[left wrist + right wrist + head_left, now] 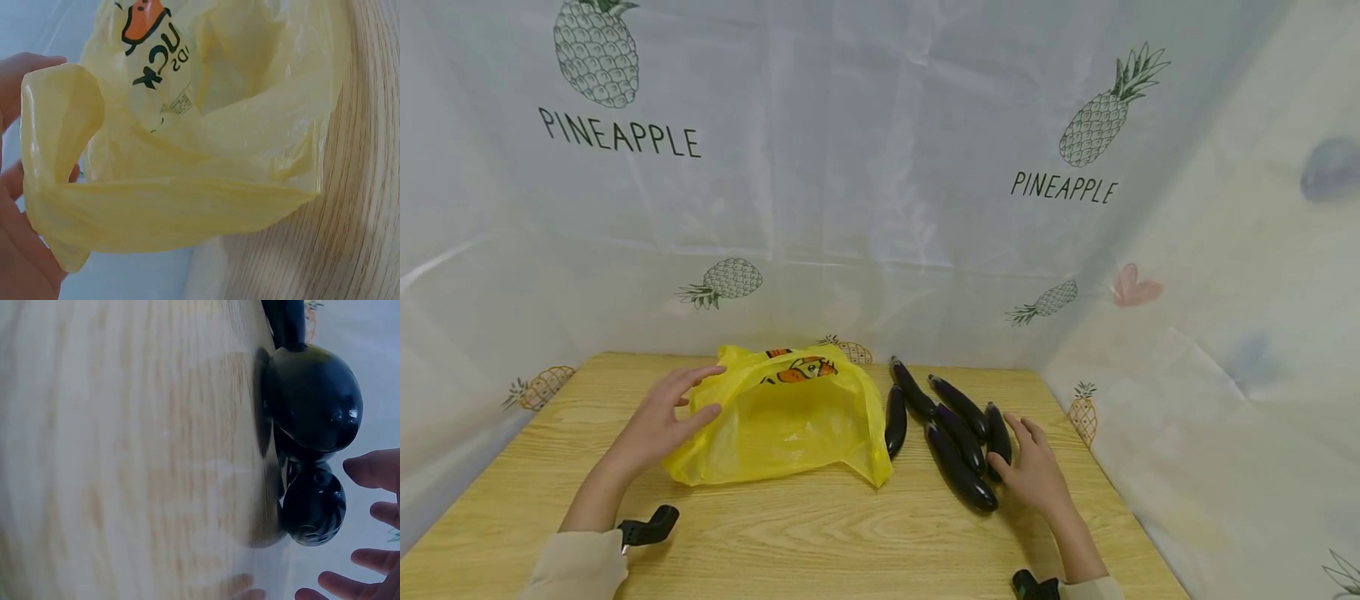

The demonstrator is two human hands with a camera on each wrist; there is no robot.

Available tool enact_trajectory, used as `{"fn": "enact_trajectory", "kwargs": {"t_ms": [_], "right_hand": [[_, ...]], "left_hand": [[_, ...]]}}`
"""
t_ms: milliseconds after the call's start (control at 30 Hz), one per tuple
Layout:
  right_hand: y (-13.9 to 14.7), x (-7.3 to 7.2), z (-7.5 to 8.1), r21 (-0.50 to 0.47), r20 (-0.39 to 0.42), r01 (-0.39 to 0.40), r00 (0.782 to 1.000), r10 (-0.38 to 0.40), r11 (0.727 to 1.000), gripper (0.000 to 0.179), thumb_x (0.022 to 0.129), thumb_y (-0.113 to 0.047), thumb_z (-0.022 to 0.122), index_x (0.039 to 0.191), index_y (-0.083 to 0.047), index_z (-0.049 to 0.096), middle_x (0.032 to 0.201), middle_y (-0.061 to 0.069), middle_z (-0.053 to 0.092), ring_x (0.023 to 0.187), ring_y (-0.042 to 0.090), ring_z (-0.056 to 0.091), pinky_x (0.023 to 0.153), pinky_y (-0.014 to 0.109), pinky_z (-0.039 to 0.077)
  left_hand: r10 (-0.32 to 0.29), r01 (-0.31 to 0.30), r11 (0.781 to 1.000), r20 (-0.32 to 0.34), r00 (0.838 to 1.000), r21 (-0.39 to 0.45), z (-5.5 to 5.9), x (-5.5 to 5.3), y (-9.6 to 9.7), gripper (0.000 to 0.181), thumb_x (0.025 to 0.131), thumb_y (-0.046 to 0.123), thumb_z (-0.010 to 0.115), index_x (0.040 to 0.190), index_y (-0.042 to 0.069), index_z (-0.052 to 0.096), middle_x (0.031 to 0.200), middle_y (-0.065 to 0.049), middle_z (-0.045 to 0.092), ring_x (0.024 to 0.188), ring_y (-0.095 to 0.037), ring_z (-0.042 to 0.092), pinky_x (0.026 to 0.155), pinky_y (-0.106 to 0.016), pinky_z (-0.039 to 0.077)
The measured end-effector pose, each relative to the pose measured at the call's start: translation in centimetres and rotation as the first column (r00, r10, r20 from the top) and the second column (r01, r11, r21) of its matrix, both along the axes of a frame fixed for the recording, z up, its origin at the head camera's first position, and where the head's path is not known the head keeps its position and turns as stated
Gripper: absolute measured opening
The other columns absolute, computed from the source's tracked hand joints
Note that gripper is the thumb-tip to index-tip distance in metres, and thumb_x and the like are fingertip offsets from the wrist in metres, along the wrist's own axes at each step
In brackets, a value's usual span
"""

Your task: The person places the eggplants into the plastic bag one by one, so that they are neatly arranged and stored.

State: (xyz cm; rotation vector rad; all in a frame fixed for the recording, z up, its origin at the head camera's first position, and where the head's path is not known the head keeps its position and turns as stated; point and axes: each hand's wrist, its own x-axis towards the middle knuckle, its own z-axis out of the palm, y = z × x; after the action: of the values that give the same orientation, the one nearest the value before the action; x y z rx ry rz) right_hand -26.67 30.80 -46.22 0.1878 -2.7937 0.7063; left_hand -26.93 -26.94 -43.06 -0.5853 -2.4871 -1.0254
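Observation:
A yellow plastic bag (775, 446) with an orange cartoon duck print lies on the table, its mouth gaping toward me. Along its left side is my left hand (662, 417), thumb and fingers spread apart at the bag's edge. The left wrist view shows a bag handle (62, 119) lying in front of that palm, hiding part of the fingers. Several glossy dark eggplants (955, 475) lie in a group to the bag's right. Over the rightmost eggplant (997, 442) is my right hand (1037, 471), thumb to its near left and fingers to its far right; its fingers (372, 556) are spread.
One eggplant (896, 421) lies right beside the bag's right edge. The wooden table (820, 550) meets a pale sheet (880, 208) printed with pineapples at the back, and more sheeting (1225, 400) hangs on the right. Black wrist devices (651, 527) show on both arms.

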Motion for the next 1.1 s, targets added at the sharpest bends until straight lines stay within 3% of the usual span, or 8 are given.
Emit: {"fn": "enact_trajectory", "kwargs": {"t_ms": [167,267,433,633,867,1100], "right_hand": [[0.0,0.0,-0.1,-0.002,0.002,0.007,1.000,-0.007,1.000,0.075,0.099,-0.020,0.076,0.162,-0.001,0.040,0.159,0.040,0.031,0.138,0.066,0.040,0.104,0.078,0.043],[0.1,0.0,-0.1,-0.006,0.006,0.013,1.000,-0.013,1.000,0.073,0.100,-0.020,0.076,0.161,-0.002,0.040,0.160,0.040,0.030,0.139,0.066,0.040,0.104,0.078,0.043],[0.2,0.0,-0.2,-0.012,0.018,0.012,1.000,-0.012,1.000,0.073,0.100,-0.021,0.075,0.161,-0.002,0.041,0.160,0.039,0.030,0.140,0.065,0.040,0.104,0.078,0.043],[0.2,0.0,-0.2,-0.030,0.028,0.015,1.000,-0.015,0.999,0.069,0.100,-0.020,0.075,0.159,-0.001,0.045,0.157,0.037,0.035,0.136,0.063,0.045,0.104,0.076,0.044],[0.0,-0.2,-0.4,-0.047,0.034,0.029,0.999,-0.027,0.999,0.062,0.099,-0.019,0.075,0.153,0.000,0.052,0.150,0.036,0.045,0.113,0.047,0.062,0.094,0.066,0.053],[0.1,-0.5,-0.6,-0.061,0.045,0.031,0.999,-0.028,0.998,0.062,0.098,-0.017,0.075,0.153,0.001,0.053,0.144,0.037,0.050,0.096,0.035,0.064,0.084,0.056,0.056]], "left_hand": [[0.023,-0.025,0.999,-0.056,0.998,-0.040,0.2,0.0,0.2,0.055,0.103,0.019,0.074,0.155,0.015,0.056,0.146,-0.015,0.058,0.127,-0.035,0.055,0.089,-0.044,0.056],[0.021,-0.025,0.998,-0.067,0.998,-0.051,0.4,0.0,0.3,0.052,0.104,0.018,0.072,0.153,0.016,0.058,0.144,-0.014,0.060,0.125,-0.033,0.058,0.085,-0.038,0.057],[0.034,-0.037,0.998,-0.058,0.998,-0.047,0.5,0.1,0.2,0.045,0.106,0.017,0.069,0.150,0.017,0.061,0.144,-0.013,0.062,0.123,-0.033,0.060,0.083,-0.036,0.058],[0.047,-0.050,0.998,-0.096,0.994,-0.033,0.1,0.0,0.4,0.041,0.104,0.012,0.070,0.145,0.013,0.066,0.138,-0.015,0.065,0.119,-0.032,0.061,0.078,-0.033,0.057],[0.130,-0.134,0.990,-0.104,0.986,-0.033,-0.3,-0.4,1.2,0.037,0.102,0.010,0.072,0.139,0.014,0.070,0.131,-0.014,0.066,0.106,-0.027,0.061,0.074,-0.031,0.052],[0.195,-0.196,0.981,-0.114,0.974,-0.002,-0.4,-0.6,1.6,0.036,0.101,0.008,0.073,0.137,0.013,0.072,0.124,-0.012,0.067,0.092,-0.019,0.055,0.069,-0.028,0.048]]}}
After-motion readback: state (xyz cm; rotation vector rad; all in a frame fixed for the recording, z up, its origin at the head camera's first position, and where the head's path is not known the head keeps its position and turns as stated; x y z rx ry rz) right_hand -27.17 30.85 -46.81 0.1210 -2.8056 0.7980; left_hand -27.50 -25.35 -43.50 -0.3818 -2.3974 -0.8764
